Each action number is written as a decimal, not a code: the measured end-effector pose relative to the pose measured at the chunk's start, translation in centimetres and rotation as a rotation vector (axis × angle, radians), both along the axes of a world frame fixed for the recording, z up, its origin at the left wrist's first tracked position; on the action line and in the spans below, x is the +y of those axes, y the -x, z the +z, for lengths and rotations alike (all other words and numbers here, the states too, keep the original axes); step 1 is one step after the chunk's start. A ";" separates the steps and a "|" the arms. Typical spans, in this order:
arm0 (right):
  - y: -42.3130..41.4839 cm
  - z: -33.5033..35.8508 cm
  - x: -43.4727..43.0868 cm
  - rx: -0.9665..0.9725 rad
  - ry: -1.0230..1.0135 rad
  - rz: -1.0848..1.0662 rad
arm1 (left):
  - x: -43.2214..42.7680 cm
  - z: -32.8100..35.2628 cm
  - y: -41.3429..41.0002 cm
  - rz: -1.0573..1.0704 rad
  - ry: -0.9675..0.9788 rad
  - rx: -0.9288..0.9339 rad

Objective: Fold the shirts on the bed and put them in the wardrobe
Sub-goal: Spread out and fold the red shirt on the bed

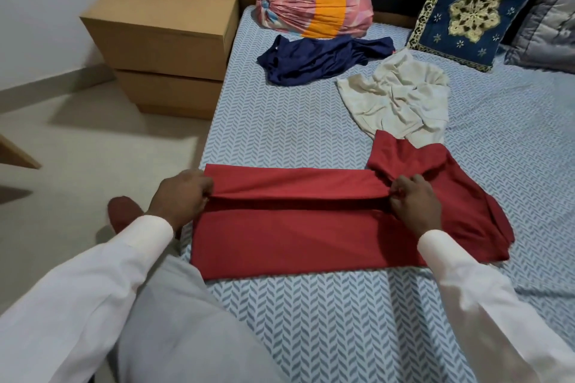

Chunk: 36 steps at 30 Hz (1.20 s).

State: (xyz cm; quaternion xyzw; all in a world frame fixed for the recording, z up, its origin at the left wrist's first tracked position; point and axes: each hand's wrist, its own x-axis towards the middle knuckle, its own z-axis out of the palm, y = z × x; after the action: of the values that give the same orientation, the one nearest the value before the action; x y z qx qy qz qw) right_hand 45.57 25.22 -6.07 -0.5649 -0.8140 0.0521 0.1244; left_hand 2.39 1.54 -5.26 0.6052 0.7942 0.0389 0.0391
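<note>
Red shirt (pixel 289 233) lies part-folded at the near bed (pixel 311 320) edge; your left hand (pixel 182 196) and right hand (pixel 413 199) each pinch its folded-over edge; navy shirt (pixel 320 60) and white shirt (pixel 398 99) lie crumpled beyond.

Left hand (pixel 183 196): fingertips hidden in the fold of the red shirt (pixel 298 227) | right hand (pixel 413 199): likewise, at the fold's other end | white shirt (pixel 395 96): near edge covered by the red shirt's sleeve | grey pillow (pixel 550 19), far right of the red shirt: cut by the frame edge | brown shape (pixel 123 211), left of the red shirt: foot or slipper, cannot tell.
</note>
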 end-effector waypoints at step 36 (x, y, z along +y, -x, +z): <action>5.0 -0.9 4.5 -0.224 0.017 -0.269 | 9.6 -3.2 -14.7 -0.233 0.141 -0.284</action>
State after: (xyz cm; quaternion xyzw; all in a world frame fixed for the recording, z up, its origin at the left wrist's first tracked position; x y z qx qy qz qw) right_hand 40.61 29.76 -6.99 -0.6723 -0.7392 -0.0213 0.0338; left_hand 17.08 11.11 -8.47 0.6773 0.7059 0.0636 0.1973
